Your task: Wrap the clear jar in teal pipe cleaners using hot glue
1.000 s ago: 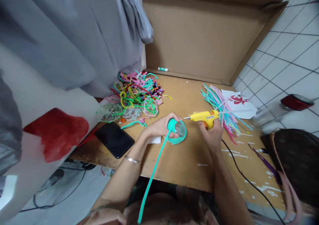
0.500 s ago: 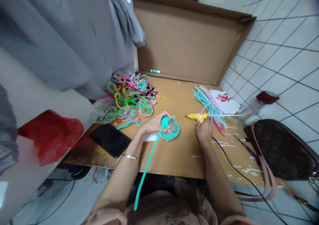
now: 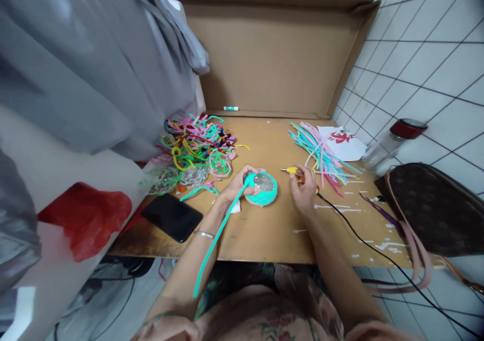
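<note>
My left hand is closed round a small, clear round container wrapped in turquoise pipe cleaner. A long loose end of the turquoise pipe cleaner hangs from it across my left forearm. In my right hand is a yellow hot glue gun, its metal nozzle pointing left toward the container but apart from it. My fingers cover most of the gun's body. A black cord runs from it to the lower right.
Tangled coloured pipe cleaners lie at the left, straight ones at the right. A black phone, a glue stick, a bottle and a brown bag are around. A cardboard wall closes off the back.
My right hand has turned and now wraps over the glue gun's body, hiding more of it. The container has tilted in my left hand, and the loose end has swung left. The view has shifted slightly.
</note>
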The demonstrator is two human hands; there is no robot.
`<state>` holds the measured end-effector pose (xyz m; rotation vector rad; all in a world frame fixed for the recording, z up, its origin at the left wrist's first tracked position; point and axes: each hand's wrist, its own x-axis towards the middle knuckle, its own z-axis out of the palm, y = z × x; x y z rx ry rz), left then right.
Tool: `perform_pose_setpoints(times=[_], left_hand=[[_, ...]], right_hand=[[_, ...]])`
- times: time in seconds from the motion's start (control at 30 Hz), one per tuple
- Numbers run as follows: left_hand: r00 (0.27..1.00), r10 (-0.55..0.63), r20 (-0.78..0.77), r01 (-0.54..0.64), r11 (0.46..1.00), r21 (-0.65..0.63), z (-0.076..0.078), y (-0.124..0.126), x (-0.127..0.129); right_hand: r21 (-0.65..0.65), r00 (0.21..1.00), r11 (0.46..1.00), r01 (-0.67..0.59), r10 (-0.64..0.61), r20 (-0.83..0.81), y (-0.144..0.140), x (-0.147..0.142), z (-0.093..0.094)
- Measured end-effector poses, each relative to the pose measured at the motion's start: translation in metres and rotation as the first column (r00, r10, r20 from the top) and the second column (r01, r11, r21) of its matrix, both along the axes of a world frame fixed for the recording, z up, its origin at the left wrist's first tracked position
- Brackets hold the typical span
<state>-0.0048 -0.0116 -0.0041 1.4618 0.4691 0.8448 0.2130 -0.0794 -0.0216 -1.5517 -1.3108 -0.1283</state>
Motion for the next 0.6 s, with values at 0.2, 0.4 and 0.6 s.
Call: perform_pose_setpoints(times=[0.2,0.4,0.6], left_hand=[[0.988,0.122,0.094,-0.123,0.992,0.007,-0.015,0.0,0.016],[0.982,0.128,0.136,-0.128,0.992,-0.006,-0.018,0.0,0.023],[0.993,0.116,0.022,-0.117,0.991,0.06,-0.013,-0.004,0.02]], right_hand=[[0.042,0.957,0.975,-0.218,0.205,0.207,-0.024,-0.023,0.012],[-0.079,0.938,0.961,-0.264,0.275,0.212,-0.021,-0.029,0.014],[-0.067,0.919,0.947,-0.313,0.32,0.229,-0.02,-0.034,0.017]])
